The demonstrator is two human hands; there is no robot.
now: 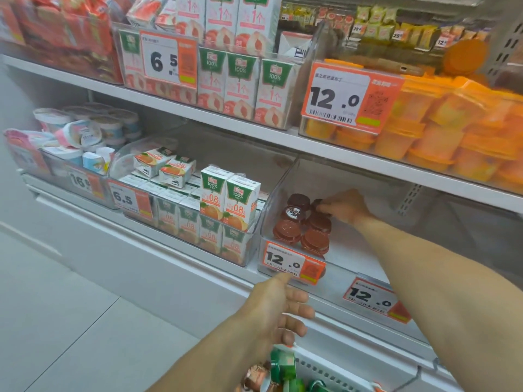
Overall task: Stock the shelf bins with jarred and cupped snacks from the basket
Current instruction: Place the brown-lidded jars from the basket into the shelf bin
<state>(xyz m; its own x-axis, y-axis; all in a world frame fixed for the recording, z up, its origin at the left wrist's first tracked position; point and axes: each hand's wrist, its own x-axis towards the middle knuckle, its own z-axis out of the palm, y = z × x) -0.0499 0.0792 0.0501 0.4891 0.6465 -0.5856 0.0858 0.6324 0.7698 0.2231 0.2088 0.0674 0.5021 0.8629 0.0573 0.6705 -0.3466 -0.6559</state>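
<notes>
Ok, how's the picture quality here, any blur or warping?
Head view: wide-angle bending curves the shelf edge; red packets at upper left are smeared; centre is sharper, with the right hand on the dark jars and price tag readable.

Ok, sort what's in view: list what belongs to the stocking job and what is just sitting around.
Part of the job:
- dark red jars in the clear bin
- right hand, grip on a jar at the back
- left hand, relaxed above the basket
- basket goods

Just sitting there:
- orange juice cartons
- peach juice cartons
- orange cups
- yogurt tubs
- price tags
</notes>
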